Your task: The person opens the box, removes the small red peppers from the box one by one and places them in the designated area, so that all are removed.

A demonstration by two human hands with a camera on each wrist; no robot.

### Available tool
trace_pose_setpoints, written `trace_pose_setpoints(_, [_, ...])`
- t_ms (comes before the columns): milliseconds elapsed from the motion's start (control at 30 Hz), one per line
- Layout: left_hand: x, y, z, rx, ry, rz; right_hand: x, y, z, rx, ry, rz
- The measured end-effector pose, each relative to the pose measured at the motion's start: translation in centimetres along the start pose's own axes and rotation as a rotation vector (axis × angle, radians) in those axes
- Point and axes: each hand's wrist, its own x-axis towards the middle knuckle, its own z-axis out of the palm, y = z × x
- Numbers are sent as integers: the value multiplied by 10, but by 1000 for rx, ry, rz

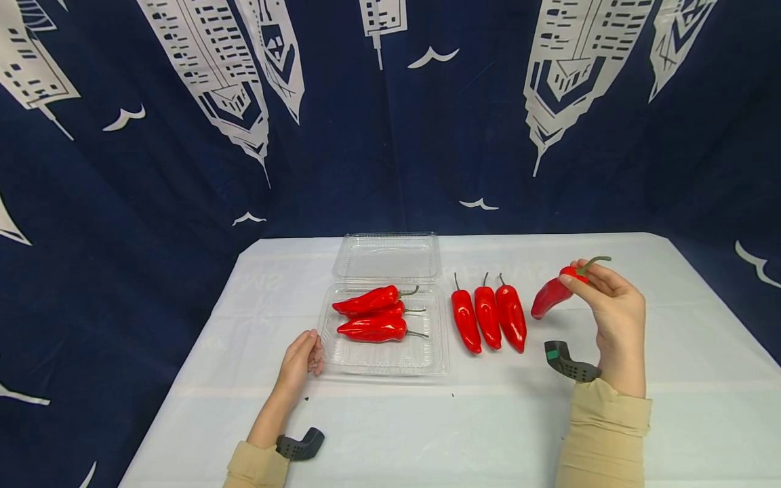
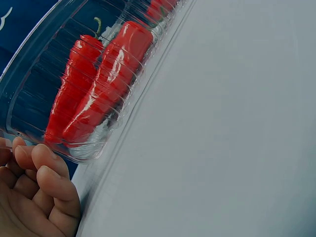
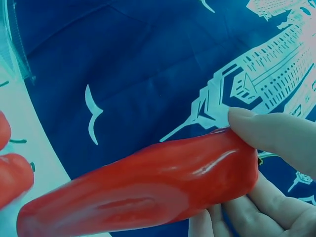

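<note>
A red pepper (image 3: 148,185) with a green stem hangs tilted above the right side of the table, pinched near its stem end between the thumb and fingers of my right hand (image 1: 613,298). My left hand (image 1: 300,359) grips the left rim of a clear plastic container (image 1: 390,362), fingers curled at its corner in the left wrist view. Several red peppers lie in this container, stems to the right; the top one (image 1: 369,300) overlaps another. Between the container and my right hand, a row of 3 more peppers (image 1: 487,317) lies on the table, stems pointing away from me.
The container's hinged lid (image 1: 387,257) lies folded back behind it. A white cloth covers the table (image 1: 451,434). Behind hangs a dark blue curtain (image 1: 390,149) with white building and bird prints. Each wrist wears a dark camera band, such as the right band (image 1: 570,366).
</note>
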Motion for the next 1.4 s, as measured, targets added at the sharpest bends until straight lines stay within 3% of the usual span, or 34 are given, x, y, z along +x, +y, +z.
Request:
trace_pose_setpoints(300, [-2, 4, 1, 6, 6, -13, 4, 4, -1, -314, 3, 97])
trace_pose_setpoints(500, [-1, 2, 1, 7, 7, -14, 17, 22, -7, -403, -8, 93])
trace_pose_setpoints(733, [-2, 3, 1, 12, 5, -12, 75, 89, -31, -418, 21, 36])
trace_pose_setpoints(833, [-2, 3, 1, 3, 5, -12, 89, 106, -36, -413, 26, 1])
trace_pose_setpoints(1067, [-1, 2, 1, 5, 6, -12, 94, 115, -32, -378, 70, -70])
trace_pose_setpoints(1400, [-1, 3, 1, 5, 3, -15, 90, 117, -23, -296, 125, -75])
